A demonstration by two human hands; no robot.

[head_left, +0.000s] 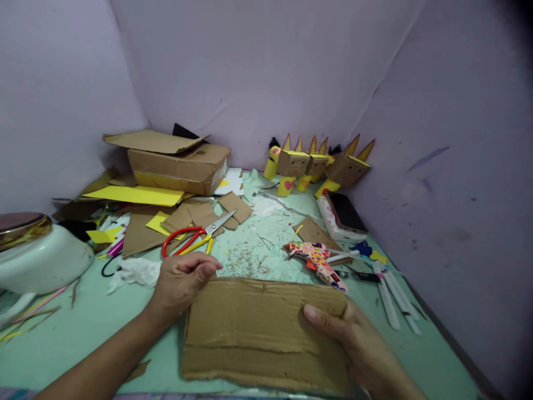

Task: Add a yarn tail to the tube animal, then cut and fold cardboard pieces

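A creased rectangular piece of brown cardboard is at the front centre, its broad face towards me. My right hand grips its right side, thumb on the face and fingers behind. My left hand is at the upper left corner, fingers curled and thumb pressed towards the index finger; whatever the pinch holds, if anything, is too small to make out. Just beyond the left hand lie scissors with red and yellow handles, blades apart. A patterned glue gun rests beyond the cardboard's right part.
Cardboard scraps, yellow paper and a cardboard box are piled at back left. Yellow toilet-roll animal figures stand along the back wall. At right are a phone and white glue sticks. A white rounded appliance stands left.
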